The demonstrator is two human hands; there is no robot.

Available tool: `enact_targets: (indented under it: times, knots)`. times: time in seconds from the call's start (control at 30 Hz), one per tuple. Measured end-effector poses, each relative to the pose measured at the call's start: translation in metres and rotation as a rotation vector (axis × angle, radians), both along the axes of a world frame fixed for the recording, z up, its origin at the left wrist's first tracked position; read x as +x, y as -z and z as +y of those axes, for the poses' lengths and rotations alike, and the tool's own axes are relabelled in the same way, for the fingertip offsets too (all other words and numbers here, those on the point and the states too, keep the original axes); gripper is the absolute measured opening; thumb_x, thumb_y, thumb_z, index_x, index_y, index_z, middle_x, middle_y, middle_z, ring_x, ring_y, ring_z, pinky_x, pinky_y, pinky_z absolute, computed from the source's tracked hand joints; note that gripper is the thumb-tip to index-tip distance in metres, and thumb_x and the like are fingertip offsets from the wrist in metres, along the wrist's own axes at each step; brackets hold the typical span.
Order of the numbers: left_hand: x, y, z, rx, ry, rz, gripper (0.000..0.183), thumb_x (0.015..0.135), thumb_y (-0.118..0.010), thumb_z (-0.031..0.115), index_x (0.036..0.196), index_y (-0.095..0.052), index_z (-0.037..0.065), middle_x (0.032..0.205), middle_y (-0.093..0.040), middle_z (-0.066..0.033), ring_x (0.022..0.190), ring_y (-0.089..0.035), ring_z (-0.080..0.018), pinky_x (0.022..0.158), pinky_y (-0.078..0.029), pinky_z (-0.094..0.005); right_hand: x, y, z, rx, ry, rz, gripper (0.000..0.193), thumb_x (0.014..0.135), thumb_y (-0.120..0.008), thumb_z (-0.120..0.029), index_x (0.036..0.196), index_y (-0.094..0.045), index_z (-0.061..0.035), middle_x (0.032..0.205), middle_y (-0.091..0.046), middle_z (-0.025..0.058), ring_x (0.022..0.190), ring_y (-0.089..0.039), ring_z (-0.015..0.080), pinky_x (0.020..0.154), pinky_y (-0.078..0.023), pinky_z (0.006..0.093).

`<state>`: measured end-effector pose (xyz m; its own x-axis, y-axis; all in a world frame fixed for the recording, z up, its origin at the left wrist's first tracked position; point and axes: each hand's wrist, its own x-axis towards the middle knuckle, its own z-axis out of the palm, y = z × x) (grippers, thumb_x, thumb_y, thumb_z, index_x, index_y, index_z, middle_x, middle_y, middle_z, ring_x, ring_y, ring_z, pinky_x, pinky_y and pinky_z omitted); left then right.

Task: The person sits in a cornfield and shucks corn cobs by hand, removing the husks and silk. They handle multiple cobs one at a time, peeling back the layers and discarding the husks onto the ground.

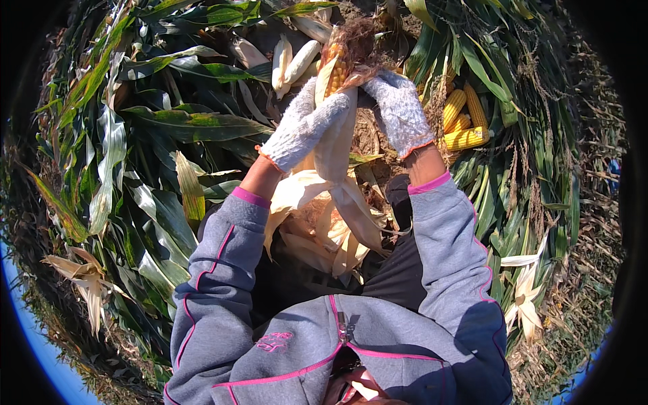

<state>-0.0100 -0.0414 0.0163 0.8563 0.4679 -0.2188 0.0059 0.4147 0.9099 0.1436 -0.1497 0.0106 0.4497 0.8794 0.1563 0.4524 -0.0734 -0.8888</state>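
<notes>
An ear of corn (335, 75) with yellow kernels points away from me, its husk partly peeled back. My left hand (302, 126), in a white knit glove with an orange cuff edge, wraps round its lower part and the pale husk (335, 152). Brown corn silk (358, 48) tangles at the ear's far end. My right hand (399, 111), gloved the same way, is closed beside the tip, pinching a strip of husk and silk; its fingertips are partly hidden. Loose dry husks (324, 236) lie heaped between my legs, below the ear.
Several bare yellow ears (466, 121) are piled on the right. Paler ears (297, 64) still in husk lie ahead on the left. Green corn stalks and leaves (196, 125) spread on both sides, with brown soil (368, 128) between. Dry husks (525, 297) lie at right.
</notes>
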Motion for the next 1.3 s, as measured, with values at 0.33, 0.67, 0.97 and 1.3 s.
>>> enact_targets:
  times: [0.33, 0.67, 0.97, 1.3]
  knots:
    - [0.001, 0.006, 0.005, 0.148, 0.133, 0.056, 0.068, 0.074, -0.081, 0.020, 0.131, -0.049, 0.000, 0.119, -0.062, -0.0068, 0.108, -0.057, -0.0139, 0.097, -0.045, -0.0294, 0.003, 0.013, 0.001, -0.120, -0.014, -0.223, 0.029, 0.081, -0.058, -0.005, 0.109, -0.067, -0.0039, 0.109, -0.066, 0.0155, 0.103, -0.062, 0.0307, 0.092, -0.048, 0.0378]
    - [0.002, 0.010, 0.001, 0.106, 0.079, -0.037, 0.079, 0.075, -0.080, 0.018, 0.140, -0.037, 0.001, 0.129, -0.056, -0.0101, 0.115, -0.055, -0.0159, 0.100, -0.044, -0.0317, 0.000, 0.011, -0.002, 0.038, -0.098, -0.667, 0.044, 0.068, -0.065, 0.004, 0.110, -0.063, -0.0048, 0.115, -0.061, 0.0182, 0.109, -0.056, 0.0370, 0.094, -0.047, 0.0403]
    - [-0.002, 0.007, 0.014, 0.148, -0.231, -0.097, 0.051, 0.078, -0.073, 0.017, 0.123, -0.054, 0.004, 0.111, -0.062, -0.0051, 0.100, -0.059, -0.0141, 0.090, -0.048, -0.0314, 0.014, 0.029, -0.005, -0.286, 0.210, -0.563, 0.027, 0.089, -0.056, -0.029, 0.098, -0.062, -0.0049, 0.095, -0.066, 0.0201, 0.087, -0.064, 0.0386, 0.075, -0.051, 0.0454]
    - [-0.035, -0.004, 0.085, -0.015, -0.713, -0.200, 0.037, 0.079, -0.072, 0.020, 0.111, -0.059, 0.006, 0.096, -0.062, -0.0085, 0.089, -0.063, -0.0236, 0.080, -0.054, -0.0426, 0.040, 0.050, -0.043, -0.982, 0.046, -0.665, 0.030, 0.086, -0.055, -0.032, 0.103, -0.065, -0.0092, 0.102, -0.065, 0.0182, 0.096, -0.063, 0.0371, 0.083, -0.051, 0.0447]
